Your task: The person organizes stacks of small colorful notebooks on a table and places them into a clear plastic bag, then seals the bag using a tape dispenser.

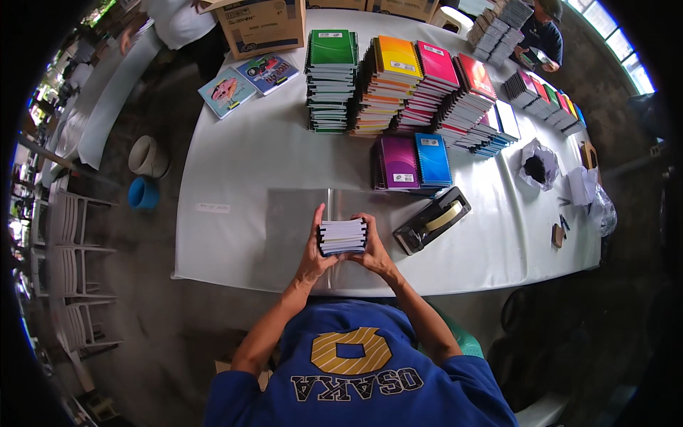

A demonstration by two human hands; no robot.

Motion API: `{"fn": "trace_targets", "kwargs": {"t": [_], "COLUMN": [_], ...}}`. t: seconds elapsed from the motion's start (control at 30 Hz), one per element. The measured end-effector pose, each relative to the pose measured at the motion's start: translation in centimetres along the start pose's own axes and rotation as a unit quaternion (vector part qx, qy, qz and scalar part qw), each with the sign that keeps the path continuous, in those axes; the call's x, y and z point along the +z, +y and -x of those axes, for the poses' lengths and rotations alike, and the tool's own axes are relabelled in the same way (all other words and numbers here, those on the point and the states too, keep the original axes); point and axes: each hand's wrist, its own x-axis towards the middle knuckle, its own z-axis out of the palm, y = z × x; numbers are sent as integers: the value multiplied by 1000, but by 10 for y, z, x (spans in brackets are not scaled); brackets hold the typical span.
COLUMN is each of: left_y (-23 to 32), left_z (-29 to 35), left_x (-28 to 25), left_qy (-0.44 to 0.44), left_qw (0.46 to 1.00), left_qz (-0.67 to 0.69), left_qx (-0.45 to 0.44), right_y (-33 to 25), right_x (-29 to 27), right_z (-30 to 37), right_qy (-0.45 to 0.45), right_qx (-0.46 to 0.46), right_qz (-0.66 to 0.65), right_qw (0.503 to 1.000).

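Between my two hands a small stack of spiral notebooks [343,236] is held on edge, its white page edges and dark bindings facing up. My left hand [314,245] presses the stack's left side, with the thumb side near its lower corner. Against the right side, my right hand [373,249] curls its fingers round the corner. Beneath the stack lies a clear plastic sheet [292,213] spread on the white table. Just beyond it sit a purple notebook pile [398,162] and a blue notebook pile [433,158].
A tape dispenser [432,220] stands right of my hands. Tall notebook stacks in green [332,48], yellow [398,57], pink [436,62] and red [475,75] rise at the back. Two picture-covered books [226,92] lie near a cardboard box [260,28]. Another person [544,39] works at far right.
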Motion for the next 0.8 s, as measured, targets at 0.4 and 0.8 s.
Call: {"fn": "trace_targets", "kwargs": {"t": [0.4, 0.8], "left_y": [-13, -23], "left_z": [-11, -26], "left_x": [-81, -73], "left_qy": [-242, -162], "left_qw": [962, 957], "left_qz": [87, 184], "left_qx": [-97, -157], "right_y": [13, 14], "right_x": [6, 8], "right_z": [16, 20], "right_qy": [7, -5], "right_qx": [-39, -7], "right_qz": [62, -8], "right_qw": [997, 1000]}}
